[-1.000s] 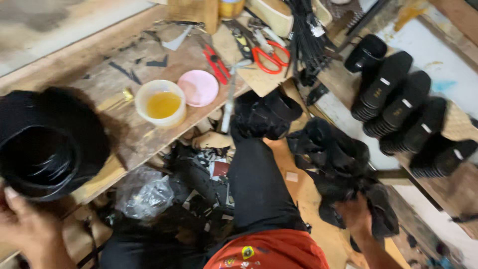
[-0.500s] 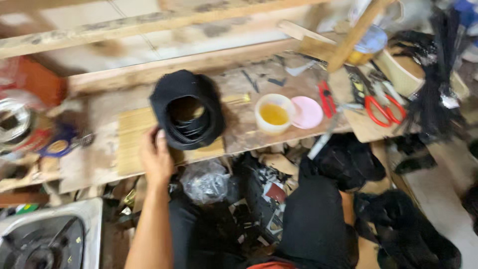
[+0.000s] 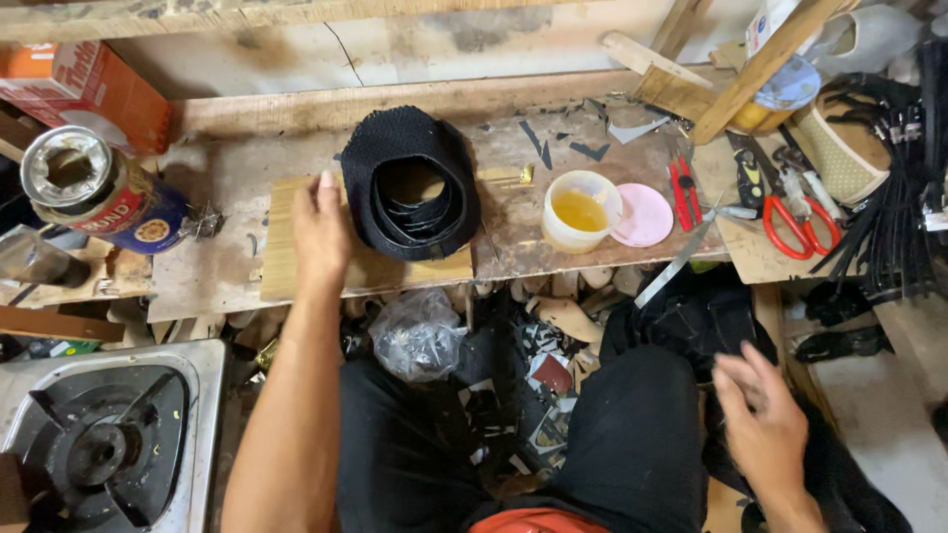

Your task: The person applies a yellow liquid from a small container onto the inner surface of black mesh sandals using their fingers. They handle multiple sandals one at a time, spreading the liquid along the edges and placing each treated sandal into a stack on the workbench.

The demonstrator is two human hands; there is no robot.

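Head view: left hand [image 3: 321,232] lies flat, gripping nothing, beside the black mesh shoe upper [image 3: 410,183] on the counter [image 3: 212,271]; right hand [image 3: 765,424] hangs open, empty. A careless nudge could tip the glue cup [image 3: 581,210] (just right).

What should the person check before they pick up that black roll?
1. Left hand beside the black roll: ok, fingers rest at its left edge, no grip yet.
2. Roll sits flat on the board: ok.
3. Cup of yellow liquid clear of the roll: not ok, it stands open just to the right.
4. Pink lid on the cup: not ok, it lies beside it.
5. Right hand free: ok, open over the lap, holding nothing.
6. Scissors out of the way: ok, far right.
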